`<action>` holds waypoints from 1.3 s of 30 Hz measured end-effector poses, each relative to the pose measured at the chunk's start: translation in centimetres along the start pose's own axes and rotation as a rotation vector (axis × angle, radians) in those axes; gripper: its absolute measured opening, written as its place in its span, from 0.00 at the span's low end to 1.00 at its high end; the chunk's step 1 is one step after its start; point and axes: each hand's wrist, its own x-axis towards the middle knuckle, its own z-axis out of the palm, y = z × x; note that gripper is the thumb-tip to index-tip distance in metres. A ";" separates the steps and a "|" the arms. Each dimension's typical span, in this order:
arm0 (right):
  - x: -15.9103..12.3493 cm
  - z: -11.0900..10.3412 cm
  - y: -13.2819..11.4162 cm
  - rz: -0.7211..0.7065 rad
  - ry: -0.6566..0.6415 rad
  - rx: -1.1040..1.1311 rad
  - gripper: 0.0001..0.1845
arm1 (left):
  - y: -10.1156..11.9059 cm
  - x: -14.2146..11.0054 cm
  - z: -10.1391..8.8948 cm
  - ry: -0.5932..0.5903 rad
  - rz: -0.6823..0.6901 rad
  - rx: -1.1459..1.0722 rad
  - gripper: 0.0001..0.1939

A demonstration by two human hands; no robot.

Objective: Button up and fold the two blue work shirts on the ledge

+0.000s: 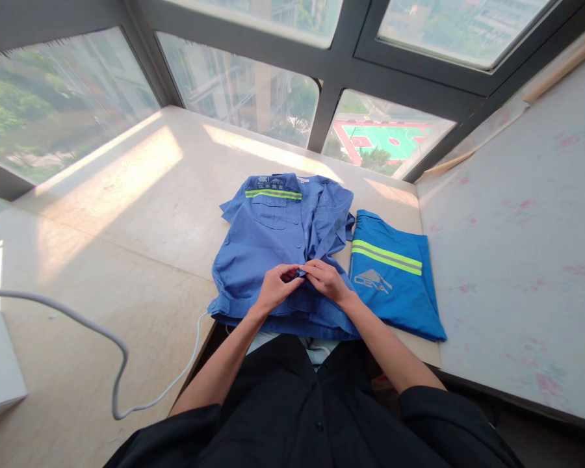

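In the head camera's view, a grey cable (119,344) is looping across the lower left of the frame over a pale windowsill (127,201), past a white box (0,370) at the left edge, while a folded bright-blue garment (392,276) with a yellow-green and grey stripe is lying right of centre, just beside the work. Windows (238,81) are spanning the top, and a floral-patterned wall (521,247) is filling the right side. A blue shirt (258,247) is lying spread at the centre of the frame, its buttoned front partly open, its lower front edge rising between the fingertips of both hands and partly hidden by them. The left hand (279,286) and right hand (325,279) are meeting there, fingers curled, thumbs and forefingers pinching the cloth. Both forearms are reaching up and inward from the bottom of the frame, bare below the dark sleeves (448,416), the hands resting low over the shirt.
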 end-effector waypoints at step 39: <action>1.1 -0.9 -1.8 0.453 0.110 0.039 0.07 | -0.8 -0.4 1.3 0.164 -0.319 -0.347 0.18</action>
